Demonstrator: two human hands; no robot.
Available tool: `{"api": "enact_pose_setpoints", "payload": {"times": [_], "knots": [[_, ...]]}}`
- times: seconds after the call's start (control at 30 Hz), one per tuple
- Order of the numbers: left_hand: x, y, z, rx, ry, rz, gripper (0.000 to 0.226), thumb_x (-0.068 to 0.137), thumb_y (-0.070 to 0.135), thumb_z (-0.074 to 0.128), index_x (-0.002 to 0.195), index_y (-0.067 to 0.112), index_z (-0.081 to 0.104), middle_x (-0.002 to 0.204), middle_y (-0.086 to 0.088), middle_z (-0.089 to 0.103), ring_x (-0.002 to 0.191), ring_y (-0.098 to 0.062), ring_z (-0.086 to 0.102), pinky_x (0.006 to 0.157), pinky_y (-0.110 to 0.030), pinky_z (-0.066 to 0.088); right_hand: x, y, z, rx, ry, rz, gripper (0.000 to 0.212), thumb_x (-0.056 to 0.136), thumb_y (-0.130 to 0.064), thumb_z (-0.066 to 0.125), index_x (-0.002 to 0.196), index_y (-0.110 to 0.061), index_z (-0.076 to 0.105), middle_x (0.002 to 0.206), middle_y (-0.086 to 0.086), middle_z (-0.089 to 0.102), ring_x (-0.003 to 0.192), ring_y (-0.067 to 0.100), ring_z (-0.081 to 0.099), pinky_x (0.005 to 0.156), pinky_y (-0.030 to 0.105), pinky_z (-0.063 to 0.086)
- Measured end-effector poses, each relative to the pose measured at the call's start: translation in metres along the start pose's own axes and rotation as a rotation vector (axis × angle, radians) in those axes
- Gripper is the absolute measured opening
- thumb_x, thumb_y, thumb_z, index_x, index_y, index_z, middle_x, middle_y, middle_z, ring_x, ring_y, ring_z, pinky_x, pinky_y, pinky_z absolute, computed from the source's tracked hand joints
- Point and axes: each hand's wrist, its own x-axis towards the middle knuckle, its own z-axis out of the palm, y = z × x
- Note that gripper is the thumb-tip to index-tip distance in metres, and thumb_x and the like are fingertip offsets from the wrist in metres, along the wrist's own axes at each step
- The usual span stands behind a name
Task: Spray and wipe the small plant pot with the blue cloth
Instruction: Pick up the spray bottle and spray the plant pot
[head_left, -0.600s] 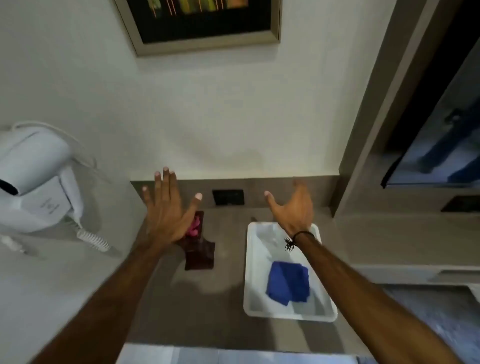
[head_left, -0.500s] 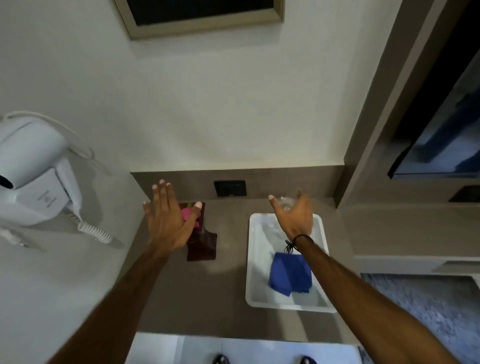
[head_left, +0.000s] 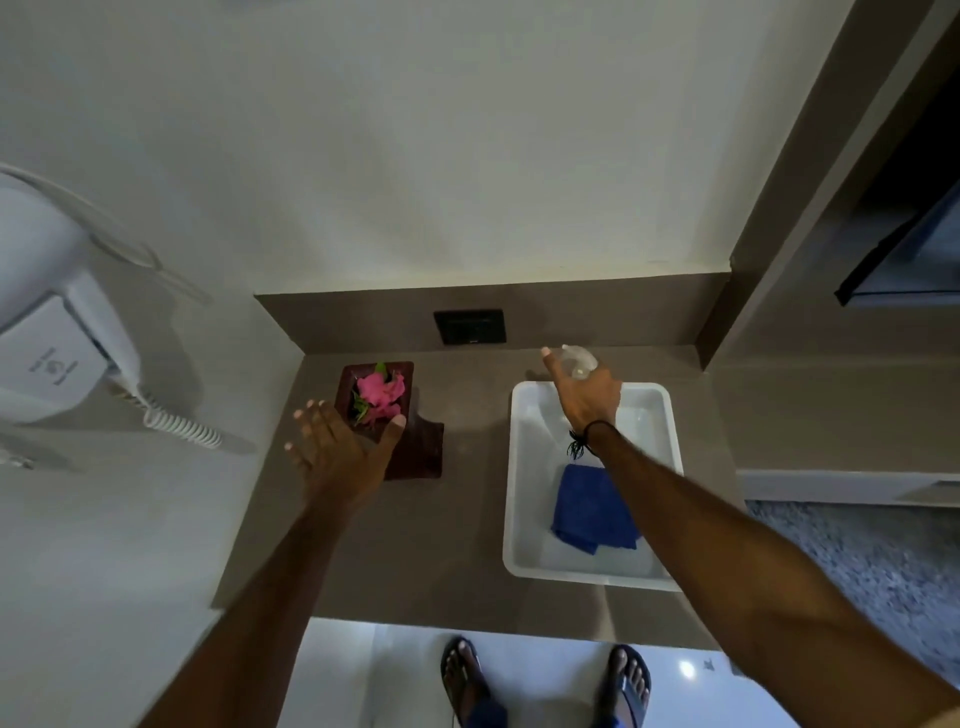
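Observation:
A small dark brown square plant pot (head_left: 410, 431) with pink flowers (head_left: 380, 392) stands on the brown counter, near the left wall. My left hand (head_left: 337, 452) hovers open over the pot's near left corner, thumb at its rim. A folded blue cloth (head_left: 592, 512) lies in the near half of a white tray (head_left: 519, 467) on the right. My right hand (head_left: 584, 397) reaches over the tray's far end, fingers around a clear spray bottle (head_left: 576, 359) whose top shows past my knuckles. Whether the hand grips the bottle is hidden.
A white wall-mounted hair dryer (head_left: 57, 332) with a coiled cord (head_left: 182, 423) hangs on the left wall. A black socket plate (head_left: 470, 326) sits in the backsplash. A brown wall panel and dark screen (head_left: 904, 260) rise at the right. My sandalled feet (head_left: 545, 680) stand below the counter edge.
The view has tilted downward. Both hands have dropped toward the counter: the left now sits at the pot, uncovering the flowers, and the right has reached the spray bottle.

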Motion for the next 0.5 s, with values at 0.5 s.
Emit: {"api": "enact_pose_setpoints", "payload": {"times": [0.5], "knots": [[0.000,0.007,-0.012,0.018,-0.082,0.001,0.114,0.081,0.078,0.040,0.155,0.004,-0.005,0.166,-0.017,-0.005,0.153,-0.033,-0.011,0.120,-0.055,-0.005,-0.045,-0.045,0.084,-0.435,-0.403,-0.452,0.042,0.080,-0.052,0.066,0.099,-0.015,0.067,0.090,0.006,0.069,0.085,0.026,0.069,0.071,0.034,0.056]]}}
